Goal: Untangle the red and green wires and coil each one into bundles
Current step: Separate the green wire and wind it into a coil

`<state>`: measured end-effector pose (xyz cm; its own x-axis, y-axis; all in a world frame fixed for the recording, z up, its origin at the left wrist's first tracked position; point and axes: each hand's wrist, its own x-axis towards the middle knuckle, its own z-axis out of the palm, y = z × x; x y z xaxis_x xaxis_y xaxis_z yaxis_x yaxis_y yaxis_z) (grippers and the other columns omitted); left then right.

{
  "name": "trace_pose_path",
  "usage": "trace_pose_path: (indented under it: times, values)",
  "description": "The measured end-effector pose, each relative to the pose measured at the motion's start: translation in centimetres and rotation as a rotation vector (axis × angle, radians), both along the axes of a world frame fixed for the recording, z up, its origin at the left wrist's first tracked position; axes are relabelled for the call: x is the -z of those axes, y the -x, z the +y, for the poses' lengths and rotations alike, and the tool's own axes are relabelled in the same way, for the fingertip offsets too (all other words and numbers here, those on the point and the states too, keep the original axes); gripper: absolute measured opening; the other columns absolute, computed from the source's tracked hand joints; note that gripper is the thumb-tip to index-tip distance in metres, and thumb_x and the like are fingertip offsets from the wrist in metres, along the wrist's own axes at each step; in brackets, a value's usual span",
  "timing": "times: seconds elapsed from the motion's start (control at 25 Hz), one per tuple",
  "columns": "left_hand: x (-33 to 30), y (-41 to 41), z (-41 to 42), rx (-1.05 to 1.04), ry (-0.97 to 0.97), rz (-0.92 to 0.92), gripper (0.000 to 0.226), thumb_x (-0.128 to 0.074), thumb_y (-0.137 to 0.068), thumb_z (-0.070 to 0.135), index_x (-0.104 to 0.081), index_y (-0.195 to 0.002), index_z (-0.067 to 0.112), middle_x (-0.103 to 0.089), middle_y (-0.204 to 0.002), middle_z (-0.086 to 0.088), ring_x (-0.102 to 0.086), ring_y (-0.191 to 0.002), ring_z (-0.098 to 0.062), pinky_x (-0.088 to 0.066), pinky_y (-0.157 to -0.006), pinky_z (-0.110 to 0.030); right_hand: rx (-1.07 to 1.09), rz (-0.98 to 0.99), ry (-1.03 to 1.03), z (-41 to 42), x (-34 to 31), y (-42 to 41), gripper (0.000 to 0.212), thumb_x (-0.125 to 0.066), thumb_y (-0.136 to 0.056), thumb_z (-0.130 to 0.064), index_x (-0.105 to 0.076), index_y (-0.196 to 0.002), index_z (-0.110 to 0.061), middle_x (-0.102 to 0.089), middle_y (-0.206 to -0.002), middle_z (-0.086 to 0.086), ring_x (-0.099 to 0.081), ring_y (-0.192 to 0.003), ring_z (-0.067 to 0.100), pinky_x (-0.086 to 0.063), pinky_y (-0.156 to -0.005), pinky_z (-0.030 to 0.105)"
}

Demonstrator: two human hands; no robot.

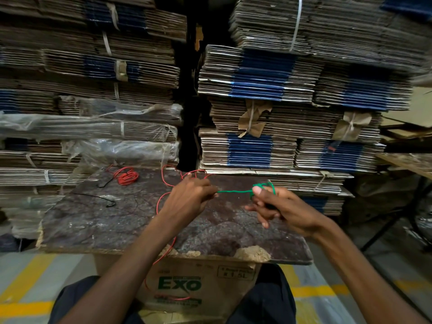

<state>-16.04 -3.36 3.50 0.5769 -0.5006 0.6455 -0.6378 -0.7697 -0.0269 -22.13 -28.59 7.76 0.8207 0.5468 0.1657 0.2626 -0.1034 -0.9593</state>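
Partly done, judging by the small red coil [126,176] lying upper left on the board [105,220]: green wire [233,191] stretched mid-frame, pinched by left hand [187,199], looped round right hand [278,206] fingers, loose red wire [163,199] yet to bundle.

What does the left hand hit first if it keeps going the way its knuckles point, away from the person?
Probably the loose red wire lying just beyond the left hand on the worn board, then the stacked cardboard behind. Depth is unclear from this single view.
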Motion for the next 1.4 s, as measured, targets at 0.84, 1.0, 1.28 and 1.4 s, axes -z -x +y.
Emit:
trace_pose_path:
  times: [0.84, 1.0, 1.28, 1.4]
  values:
    - [5.5, 2.1, -0.9, 0.085, 0.268, 0.408, 0.032, -0.045, -0.090, 0.053, -0.048, -0.063, 0.035, -0.054, -0.058, 0.007, -0.059, -0.063, -0.019, -0.050, -0.084, -0.041, 0.591, -0.694, -0.046, 2.7, -2.1, -6.3, 0.041, -0.033, -0.106, -0.026, -0.064, -0.085, -0.009, -0.068, -0.085, 0.001, -0.064, -0.105, 0.009, -0.044, -0.097, 0.032]
    - [4.7, 2.3, 0.0, 0.086, 0.341, 0.318, 0.035, -0.047, -0.091, 0.051, -0.062, -0.079, 0.021, -0.056, -0.060, 0.005, -0.057, -0.059, -0.014, -0.049, -0.059, -0.039, 0.595, -0.787, 0.749, 1.7, -0.3, -7.1, 0.037, -0.039, -0.102, -0.039, -0.058, -0.091, -0.010, -0.067, -0.081, 0.006, -0.065, -0.083, 0.035, -0.050, -0.074, 0.045]
    - [1.6, 1.0, 2.2, 0.028, 0.513, 0.099, 0.024, -0.061, -0.087, 0.044, -0.076, -0.091, 0.026, -0.074, -0.082, 0.009, -0.066, -0.070, -0.010, -0.052, -0.059, -0.035, 0.462, -0.720, 1.103, 0.7, 1.3, -5.0, 0.040, -0.027, -0.100, -0.054, -0.039, -0.086, -0.019, -0.061, -0.095, 0.015, -0.060, -0.084, 0.033, -0.045, -0.072, 0.040]
    - [0.3, 0.3, 2.5, -0.015, 0.489, 0.049, 0.020, -0.064, -0.084, 0.043, -0.075, -0.090, 0.027, -0.074, -0.084, 0.006, -0.068, -0.074, -0.016, -0.053, -0.059, -0.037, 0.379, -0.613, 1.108, 0.1, 1.6, -3.8, 0.055, -0.028, -0.094, -0.066, -0.044, -0.083, -0.014, -0.054, -0.079, 0.006, -0.052, -0.068, 0.022, -0.039, -0.061, 0.035]
